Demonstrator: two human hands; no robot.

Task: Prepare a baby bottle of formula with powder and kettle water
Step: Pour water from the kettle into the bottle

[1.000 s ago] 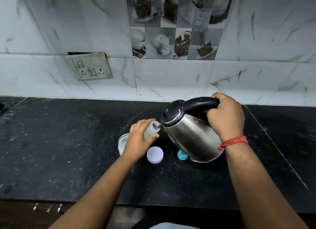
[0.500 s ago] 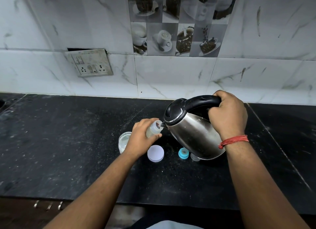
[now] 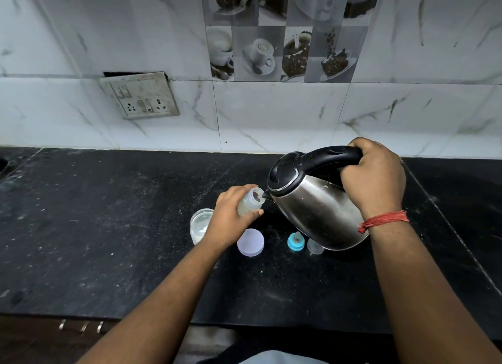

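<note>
Black stone counter (image 3: 108, 241), speckled, front edge nearest the camera; both forearms reach in over it. Nearest items on the counter, left to right: a flat pale round lid (image 3: 250, 242), a blue bottle ring with teat (image 3: 295, 241), upright, and a small clear cap (image 3: 315, 246) just beside the ring, partly under the kettle's base.

Left of the lid, an open glass jar (image 3: 201, 224) with white powder, partly hidden by the left wrist.

Left hand (image 3: 231, 217): fingers wrapped around the baby bottle (image 3: 251, 202), which is tilted with its open mouth toward the right.

Right hand (image 3: 373, 177): fingers clenched around the black handle of the steel kettle (image 3: 315, 200); red thread (image 3: 384, 221) on the wrist. Kettle is tipped left, lid closed, spout at the bottle's rim. Cannot tell whether water is flowing.

Farther back: white marble-look wall tiles, a tilted switch-and-socket plate (image 3: 141, 96) at left, coffee-cup picture tiles (image 3: 282, 54) above centre.
</note>
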